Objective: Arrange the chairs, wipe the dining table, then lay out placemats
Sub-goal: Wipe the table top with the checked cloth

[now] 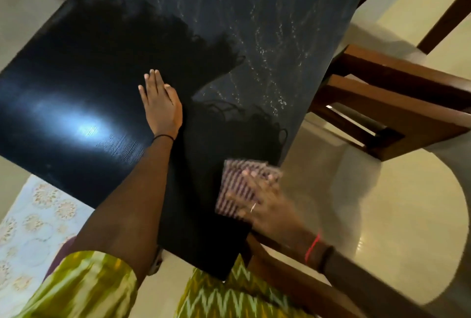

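Observation:
A glossy black dining table fills the middle of the head view, with whitish wet streaks across its far right part. My left hand lies flat on the tabletop, fingers together, holding nothing. Near the table's right edge, my right hand presses a folded cloth with dark and pale stripes onto the surface; hand and cloth are blurred by motion.
A brown wooden chair stands close to the table's right side, and another chair's frame shows at the top right. A wooden rail runs under my right forearm. Pale tiled floor lies to the right; a patterned mat lies lower left.

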